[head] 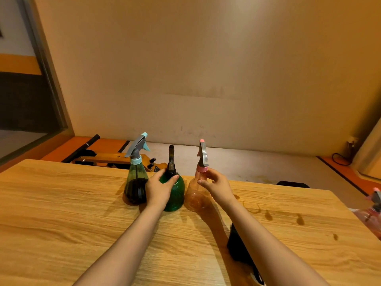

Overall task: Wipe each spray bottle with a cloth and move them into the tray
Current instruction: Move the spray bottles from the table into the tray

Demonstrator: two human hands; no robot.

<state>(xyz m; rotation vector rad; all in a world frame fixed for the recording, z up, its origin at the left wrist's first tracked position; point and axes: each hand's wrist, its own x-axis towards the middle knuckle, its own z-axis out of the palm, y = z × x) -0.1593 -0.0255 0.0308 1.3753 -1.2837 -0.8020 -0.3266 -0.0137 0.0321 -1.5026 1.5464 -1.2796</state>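
Three spray bottles stand in a row near the far edge of the wooden table point(61, 213). At the left is a teal bottle with a grey and light-blue trigger point(136, 182), in the middle a round green bottle point(175, 193), at the right a clear pink bottle with a pink cap point(196, 193). My left hand point(158, 188) wraps around the green bottle's shoulder. My right hand point(216, 185) has its fingers curled at the pink bottle's neck. A dark cloth point(239, 246) lies on the table under my right forearm, partly hidden.
Another pink-capped spray bottle point(376, 201) shows at the right edge, sitting in something pinkish and cut off by the frame. Several wet spots and a ring mark point(268, 213) lie on the table to the right. Wooden equipment point(107, 157) sits on the floor behind the table.
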